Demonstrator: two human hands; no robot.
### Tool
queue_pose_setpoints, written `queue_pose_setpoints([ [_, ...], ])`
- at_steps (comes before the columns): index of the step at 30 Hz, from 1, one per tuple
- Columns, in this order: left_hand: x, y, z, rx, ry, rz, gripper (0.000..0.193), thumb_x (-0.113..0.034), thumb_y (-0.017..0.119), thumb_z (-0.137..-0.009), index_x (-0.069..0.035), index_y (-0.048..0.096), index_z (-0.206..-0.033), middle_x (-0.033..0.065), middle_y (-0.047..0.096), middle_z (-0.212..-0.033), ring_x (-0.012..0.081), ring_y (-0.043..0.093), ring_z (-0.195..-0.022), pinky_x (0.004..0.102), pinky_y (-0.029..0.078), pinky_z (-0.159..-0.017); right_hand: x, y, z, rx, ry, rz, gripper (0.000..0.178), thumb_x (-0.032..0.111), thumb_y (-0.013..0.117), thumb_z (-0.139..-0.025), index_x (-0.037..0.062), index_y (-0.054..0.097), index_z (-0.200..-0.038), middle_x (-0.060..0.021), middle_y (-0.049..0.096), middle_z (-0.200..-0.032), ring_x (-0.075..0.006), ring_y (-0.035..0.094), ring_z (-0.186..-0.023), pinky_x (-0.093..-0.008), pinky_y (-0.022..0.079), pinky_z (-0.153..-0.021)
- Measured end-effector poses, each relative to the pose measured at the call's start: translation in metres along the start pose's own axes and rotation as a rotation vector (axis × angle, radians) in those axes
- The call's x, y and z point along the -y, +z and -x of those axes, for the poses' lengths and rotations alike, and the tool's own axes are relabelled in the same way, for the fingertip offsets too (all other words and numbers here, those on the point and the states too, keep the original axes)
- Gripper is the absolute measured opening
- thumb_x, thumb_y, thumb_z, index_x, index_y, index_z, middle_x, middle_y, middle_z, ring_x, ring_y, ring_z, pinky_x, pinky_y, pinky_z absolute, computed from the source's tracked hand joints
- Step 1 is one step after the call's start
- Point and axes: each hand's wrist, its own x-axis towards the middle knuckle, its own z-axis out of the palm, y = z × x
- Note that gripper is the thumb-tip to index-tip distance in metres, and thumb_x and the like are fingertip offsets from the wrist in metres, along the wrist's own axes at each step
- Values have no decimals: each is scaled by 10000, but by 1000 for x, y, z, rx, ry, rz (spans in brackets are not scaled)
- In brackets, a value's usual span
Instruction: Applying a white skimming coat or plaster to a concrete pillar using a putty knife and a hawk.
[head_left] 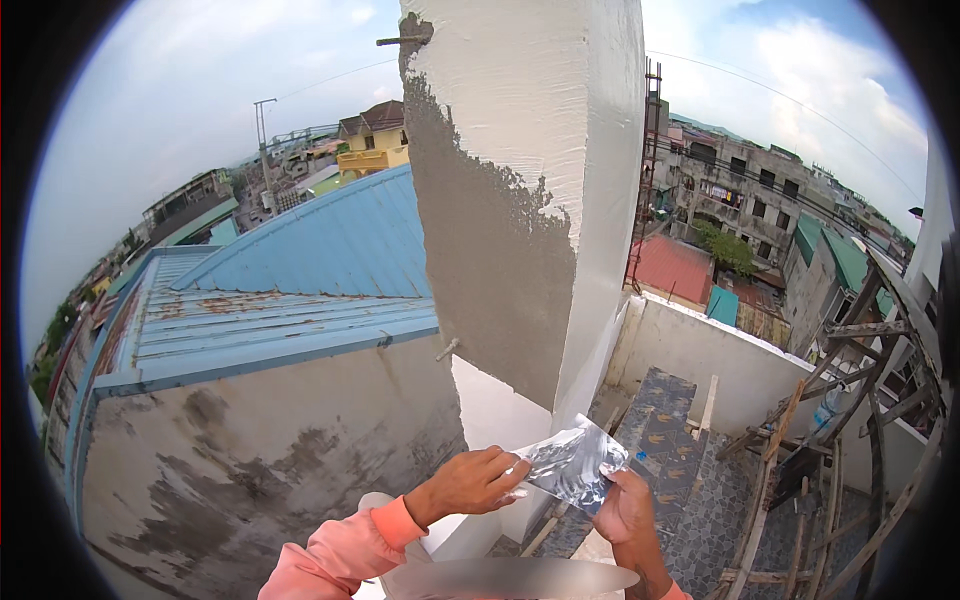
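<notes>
Fingers of the left hand (472, 483) grasp the left end of a shiny silver sheet (572, 468) at the frame's lower centre; the right hand (626, 507) pinches its right end. A white-and-grey pillar (500, 250) rises at upper centre.

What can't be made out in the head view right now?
In the head view:
Right hand: some fingers hidden behind the shiny sheet.
Parts of the shiny sheet: lost in glare.
Pillar: top cut off by upper edge.
Far buildings: too small for detail.
</notes>
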Motion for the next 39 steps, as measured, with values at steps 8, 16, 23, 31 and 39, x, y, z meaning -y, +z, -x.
queue_pose_setpoints([
  [8,16,-14,48,-65,-149,-132,398,-124,737,-735,-60,568,-1089,22,587,-876,184,590,-712,293,498,-548,5,39,-32,105,82,84,457,23,486,-832,-90,473,-1274,-207,582,-1243,-341,583,-1141,-492,424,-1037],
  [16,45,28,124,-381,-710,167,109,-78,596,-851,-47,553,-945,133,583,-756,344,587,-618,419,467,-516,26,169,-109,377,-112,601,259,16,500,-883,-42,524,-1135,-108,622,-1057,-209,636,-958,-430,518,-913],
  [23,85,72,140,-739,-911,347,113,-67,508,-936,-3,486,-845,137,488,-613,300,501,-520,387,389,-508,48,297,-159,447,-275,1148,202,5,478,-883,-128,509,-1032,-174,610,-1014,-206,649,-894,-360,555,-832],
  [31,114,128,183,-883,-1160,623,213,-140,477,-974,-1,459,-814,73,423,-660,134,388,-628,332,354,-570,-17,267,-176,189,-106,764,281,-11,457,-874,-97,490,-1138,-190,588,-1089,-298,642,-986,-549,514,-929],
  [39,109,132,204,-879,-1256,740,196,-144,469,-975,2,493,-847,44,457,-709,133,424,-678,323,373,-612,-29,383,-176,49,-1181,2188,362,60,475,-850,-174,493,-1127,-284,629,-819,-299,659,-732,-421,509,-689],
])
